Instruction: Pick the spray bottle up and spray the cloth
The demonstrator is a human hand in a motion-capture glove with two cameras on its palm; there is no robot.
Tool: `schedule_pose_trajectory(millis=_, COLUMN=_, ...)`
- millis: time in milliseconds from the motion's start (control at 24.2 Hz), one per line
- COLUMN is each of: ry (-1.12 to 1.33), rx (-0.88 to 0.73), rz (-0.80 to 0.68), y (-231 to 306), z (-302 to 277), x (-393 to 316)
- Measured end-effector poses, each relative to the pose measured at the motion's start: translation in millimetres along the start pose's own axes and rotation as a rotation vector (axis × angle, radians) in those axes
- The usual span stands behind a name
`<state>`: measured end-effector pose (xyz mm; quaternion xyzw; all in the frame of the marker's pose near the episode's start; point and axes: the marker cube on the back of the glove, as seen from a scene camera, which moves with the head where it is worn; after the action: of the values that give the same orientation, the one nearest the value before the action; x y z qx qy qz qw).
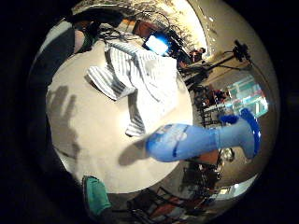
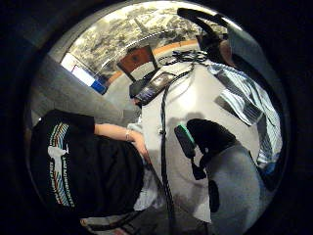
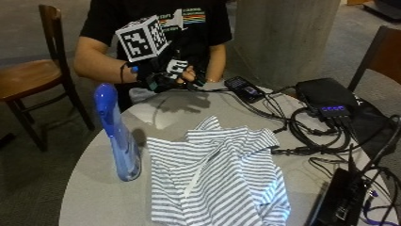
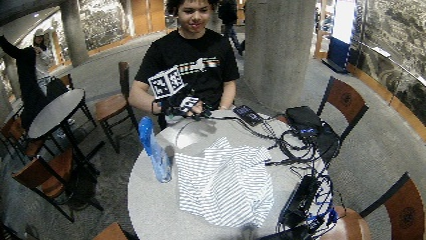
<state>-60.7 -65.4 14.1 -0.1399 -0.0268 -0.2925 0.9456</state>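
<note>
My hand (image 3: 164,75) hovers over the near edge of the bench (image 3: 106,193), fingers relaxed and holding nothing. The spray bottle (image 3: 117,136) stands upright just beside the striped cloth (image 3: 216,181). I should reach down and grasp its narrow neck without tipping it.

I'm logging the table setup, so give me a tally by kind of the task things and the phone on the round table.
Spray bottle: 1
Striped cloth: 1
Phone: 1
Total: 3
</note>
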Motion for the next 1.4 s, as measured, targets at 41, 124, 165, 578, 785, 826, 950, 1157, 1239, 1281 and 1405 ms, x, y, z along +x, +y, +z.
schedule_pose_trajectory(millis=41, ry=-0.009, rx=-0.006, rz=-0.015, y=-3, z=2, x=-4)
schedule_pose_trajectory(millis=124, ry=-0.017, rx=-0.021, rz=-0.034, y=-6, z=7, x=-10)
schedule_pose_trajectory(millis=165, ry=-0.018, rx=-0.029, rz=-0.038, y=-6, z=8, x=-11)
schedule_pose_trajectory(millis=578, ry=-0.023, rx=0.014, rz=0.188, y=24, z=10, x=5)
schedule_pose_trajectory(millis=785, ry=-0.058, rx=0.119, rz=0.449, y=66, z=6, x=13)
schedule_pose_trajectory(millis=826, ry=-0.069, rx=0.154, rz=0.515, y=74, z=3, x=16)
schedule_pose_trajectory(millis=950, ry=-0.145, rx=0.238, rz=0.703, y=97, z=-6, x=25)
schedule_pose_trajectory(millis=1157, ry=-0.325, rx=0.335, rz=0.848, y=136, z=-17, x=34)
schedule_pose_trajectory(millis=1239, ry=-0.362, rx=0.463, rz=0.893, y=141, z=-19, x=39)
schedule_pose_trajectory(millis=1281, ry=-0.388, rx=0.521, rz=0.917, y=142, z=-20, x=41)
schedule_pose_trajectory(millis=1405, ry=-0.507, rx=0.652, rz=0.978, y=145, z=-21, x=43)
